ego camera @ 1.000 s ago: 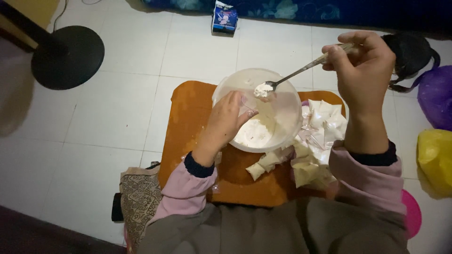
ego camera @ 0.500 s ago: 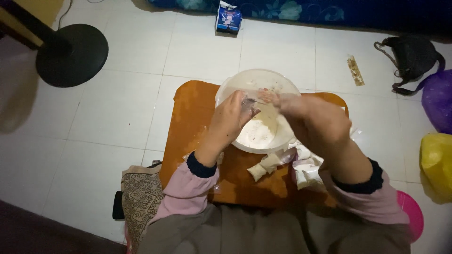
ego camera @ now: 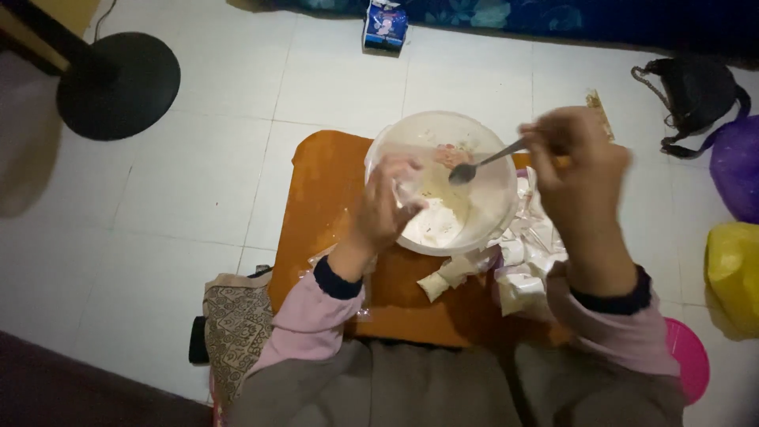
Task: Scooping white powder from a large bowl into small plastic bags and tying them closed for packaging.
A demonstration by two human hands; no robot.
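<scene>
Nearest the body, small filled plastic pouches (ego camera: 455, 273) lie on the orange board (ego camera: 328, 198) that serves as the counter, with a heap of crumpled clear plastic bags (ego camera: 526, 249) just beside them on the right. A patterned cloth pouch (ego camera: 237, 320) sits on the tiled floor (ego camera: 182, 190) at the board's near left corner.

The left hand (ego camera: 383, 209) holds a small clear plastic bag (ego camera: 407, 190) pinched at its mouth, over the near edge of the round translucent bowl (ego camera: 395, 138). The right hand (ego camera: 577, 170) has its grip closed around the handle of a metal spoon (ego camera: 474, 168), whose blurred head hangs over the middle of the bowl; whether it is loaded cannot be told.

To do this filling well, I would judge that the bag's mouth should be kept wide and directly above the bowl so spills drop back in, that the spoon should be tipped slowly inside the mouth rather than above it, and that the bowl should sit flat on the board.

The bowl holds a pale, whitish mass gathered toward its near side, with streaks on the far wall. The finished pouches appear to hold the same pale filling.

Farther off stand a blue carton (ego camera: 385, 24), a black round stand base (ego camera: 118, 83), a black bag (ego camera: 696, 95), a purple bag (ego camera: 735, 166) and a yellow bag (ego camera: 731, 273).
</scene>
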